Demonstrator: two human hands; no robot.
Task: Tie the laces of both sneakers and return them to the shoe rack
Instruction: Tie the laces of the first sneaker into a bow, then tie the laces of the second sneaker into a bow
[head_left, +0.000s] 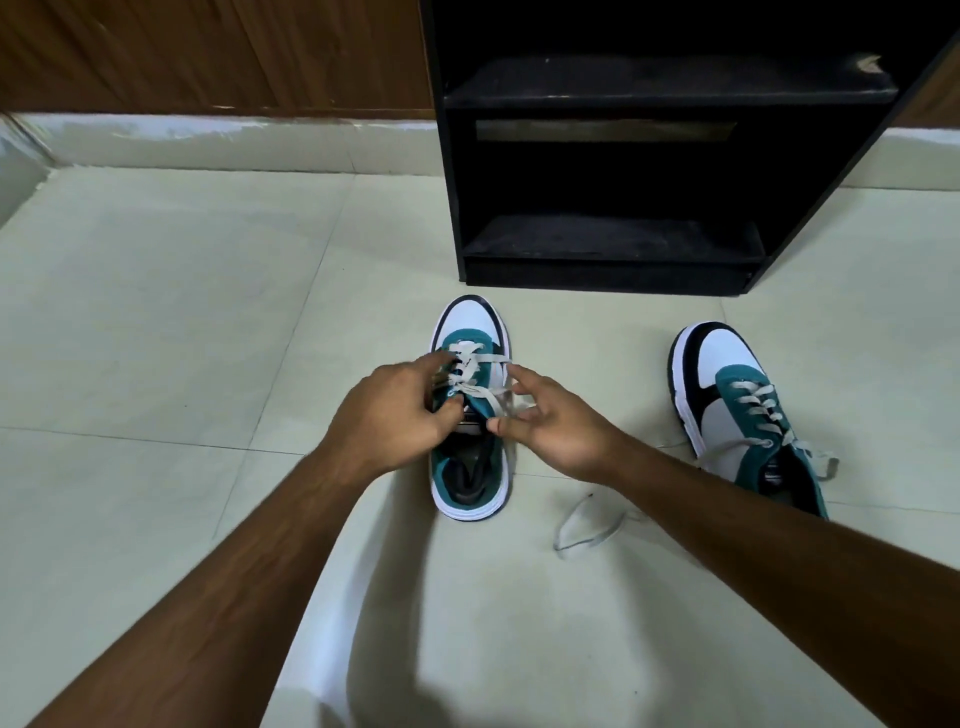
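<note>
Two bare forearms reach from bottom edge over tiled floor (156, 322). Left hand (395, 410), fingers curled, grips tongue and lace of near sneaker (470, 410). Right hand (550, 423) seems to pinch lace loop; motion blur hides exact grip. Step in hand: tying first sneaker. Next move calls for drawing loops through, pulling snug. Near sneaker lies lengthwise, toe towards shoe rack (613, 156). Second sneaker (748, 415), well right, toe angled up-left, laces loose on floor.
</note>
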